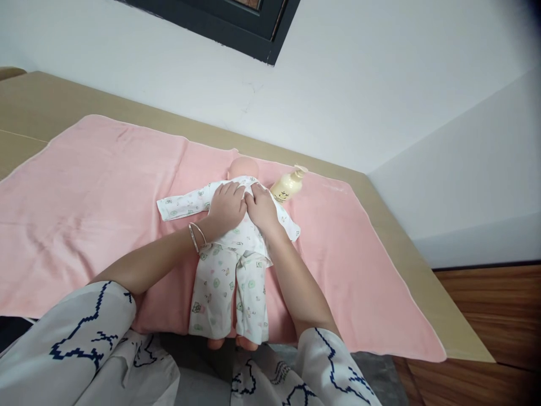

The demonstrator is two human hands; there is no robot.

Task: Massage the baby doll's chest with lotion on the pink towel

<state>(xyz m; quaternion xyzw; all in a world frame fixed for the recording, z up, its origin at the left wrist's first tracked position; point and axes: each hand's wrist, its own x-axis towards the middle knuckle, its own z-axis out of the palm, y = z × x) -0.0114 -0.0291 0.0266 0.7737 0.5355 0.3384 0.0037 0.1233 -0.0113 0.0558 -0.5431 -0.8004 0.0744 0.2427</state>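
A baby doll lies stretched out with its bald head (244, 168) away from me and its feet (246, 343) at the near edge. It wears a white printed top (240, 239) and matching trousers (213, 287). My left hand (228, 207) rests open and flat on the upper body, a bangle at the wrist. Beside it, my right hand (262, 208) lies on the other side of the upper body, fingers near the collar. The two thumbs almost meet. One sleeve (181, 206) spreads out to the left. Whether the doll is face up or down, I cannot tell.
A cream pump bottle (288, 185) is by the doll's right-hand shoulder, tilted in view. Under everything is a pink blanket (105, 225) over a tan table (406, 259). A white wall (329, 84) with a dark frame (253, 25) runs behind; wooden panels (499, 316) stand at right.
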